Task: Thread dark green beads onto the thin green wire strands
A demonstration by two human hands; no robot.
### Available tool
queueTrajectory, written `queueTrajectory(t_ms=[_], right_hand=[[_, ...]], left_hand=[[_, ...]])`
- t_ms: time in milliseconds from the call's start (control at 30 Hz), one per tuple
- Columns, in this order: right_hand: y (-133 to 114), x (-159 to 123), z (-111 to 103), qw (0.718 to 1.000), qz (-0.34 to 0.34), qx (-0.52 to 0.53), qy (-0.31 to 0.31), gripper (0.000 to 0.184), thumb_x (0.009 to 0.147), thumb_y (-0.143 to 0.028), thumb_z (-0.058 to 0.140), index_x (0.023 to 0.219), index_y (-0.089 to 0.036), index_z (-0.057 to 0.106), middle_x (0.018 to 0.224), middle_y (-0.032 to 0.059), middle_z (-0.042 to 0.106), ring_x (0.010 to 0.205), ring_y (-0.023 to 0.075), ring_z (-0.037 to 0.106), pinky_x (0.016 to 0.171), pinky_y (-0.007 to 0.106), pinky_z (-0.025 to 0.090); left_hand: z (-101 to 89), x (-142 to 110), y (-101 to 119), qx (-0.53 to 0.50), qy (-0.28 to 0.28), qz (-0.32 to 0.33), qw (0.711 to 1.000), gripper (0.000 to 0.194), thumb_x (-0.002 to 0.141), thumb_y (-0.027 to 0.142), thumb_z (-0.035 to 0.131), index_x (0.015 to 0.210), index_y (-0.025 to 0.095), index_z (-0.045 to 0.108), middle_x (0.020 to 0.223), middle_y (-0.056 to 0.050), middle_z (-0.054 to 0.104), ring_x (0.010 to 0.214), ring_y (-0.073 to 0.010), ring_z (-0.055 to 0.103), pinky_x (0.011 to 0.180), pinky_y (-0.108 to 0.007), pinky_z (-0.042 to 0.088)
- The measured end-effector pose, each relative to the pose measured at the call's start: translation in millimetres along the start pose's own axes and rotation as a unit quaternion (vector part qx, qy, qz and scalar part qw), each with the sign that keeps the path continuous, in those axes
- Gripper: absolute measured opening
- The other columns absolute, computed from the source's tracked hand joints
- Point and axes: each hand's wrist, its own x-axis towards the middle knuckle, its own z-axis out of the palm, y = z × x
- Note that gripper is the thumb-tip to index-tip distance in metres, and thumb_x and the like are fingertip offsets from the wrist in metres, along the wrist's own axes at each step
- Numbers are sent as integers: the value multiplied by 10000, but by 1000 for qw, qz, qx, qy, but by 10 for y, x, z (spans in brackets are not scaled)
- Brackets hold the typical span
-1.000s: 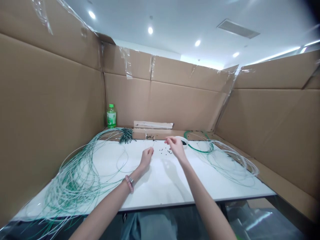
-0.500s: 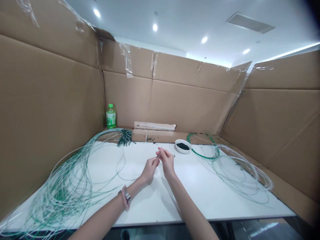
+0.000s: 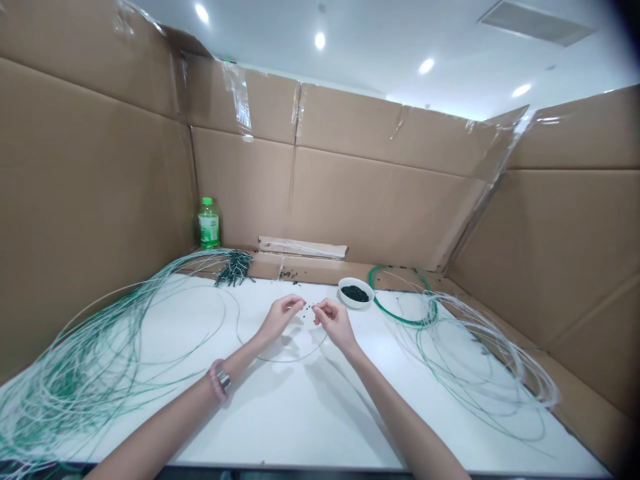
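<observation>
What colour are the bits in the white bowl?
The bits in the white bowl look near-black, clearest in the head view.

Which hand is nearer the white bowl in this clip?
The right hand is nearer, just below and left of the white bowl, not touching it; the left hand is farther left.

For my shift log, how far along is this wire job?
Apparently done: a bundle of dark-tipped wires lies at the back. In hand: a thin wire loop between the left hand and right hand. Remaining: the white bowl of black bits, the left wire heap and right wire heap.
</observation>
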Motion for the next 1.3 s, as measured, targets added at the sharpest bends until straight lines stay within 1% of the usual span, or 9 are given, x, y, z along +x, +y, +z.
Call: queueTrajectory(t_ms=[100, 233, 467, 700, 833, 967, 1133, 1200, 1300], right_hand=[[20, -62, -31, 999, -13, -28, -15, 218, 897, -331, 542, 904, -120, 596, 804, 4, 608, 661, 87, 579, 625, 254, 513], [23, -141, -9, 999, -23, -44, -22, 227, 899, -337, 537, 864, -120, 594, 757, -8, 598, 622, 78, 565, 601, 241, 503], [42, -182, 64, 999, -31, -38, -13, 238, 898, -340, 540, 828, -119, 593, 721, -17, 591, 610, 77, 563, 605, 243, 502], [35, -216, 100, 999, -24, -13, 17, 232, 897, -337, 541, 846, -116, 593, 732, -14, 595, 613, 77, 569, 597, 240, 504], [10, -232, 89, 999, -24, -10, 27, 227, 898, -335, 540, 875, -116, 596, 761, -7, 605, 631, 82, 577, 608, 246, 510], [1, -233, 78, 999, -24, -17, 32, 218, 891, -329, 552, 868, -117, 599, 760, -7, 608, 635, 83, 581, 615, 249, 513], [16, -224, 74, 998, -27, -29, 47, 215, 890, -325, 555, 863, -117, 598, 763, -7, 606, 637, 83, 579, 613, 247, 511], [36, -210, 59, 997, -30, -33, 58, 217, 891, -327, 553, 867, -116, 595, 762, -8, 602, 632, 82, 574, 609, 247, 508], [82, -178, 22, 996, -31, -39, 75, 223, 894, -333, 546, 890, -115, 592, 773, -5, 599, 637, 84, 573, 611, 250, 508]], left_hand=[[115, 3, -23, -30, 4, -4, 1000, 327, 695, 444, 637, 755, 123, 621, 773, -60, 632, 771, -173, 591, 777, -303, 484], [227, -92, -53, -49, 31, -8, 998, 322, 670, 424, 682, 738, 114, 627, 747, -57, 633, 705, -158, 599, 708, -297, 518], [227, -168, -38, -71, 60, -3, 996, 321, 655, 421, 704, 699, 118, 606, 696, -25, 606, 641, -138, 609, 638, -276, 541], [226, -181, -63, -96, 46, -3, 994, 344, 654, 435, 711, 726, 120, 591, 693, -16, 608, 586, -124, 611, 618, -279, 540], [217, -172, -52, -90, 38, 5, 995, 329, 677, 426, 697, 731, 116, 598, 705, -25, 614, 597, -125, 616, 625, -273, 536], [206, -164, -73, -67, 23, 12, 997, 305, 704, 409, 673, 743, 115, 603, 703, -28, 612, 608, -131, 623, 628, -267, 536], [166, -144, -84, -6, 2, 23, 1000, 292, 737, 405, 633, 774, 116, 609, 736, -38, 626, 636, -135, 629, 653, -268, 535], [87, -97, -89, 34, -11, 27, 999, 294, 742, 404, 625, 790, 114, 612, 770, -55, 646, 675, -149, 638, 675, -276, 533], [-103, 20, -145, 121, -16, 32, 992, 284, 753, 380, 611, 839, 109, 626, 840, -81, 669, 768, -168, 638, 739, -290, 515]])
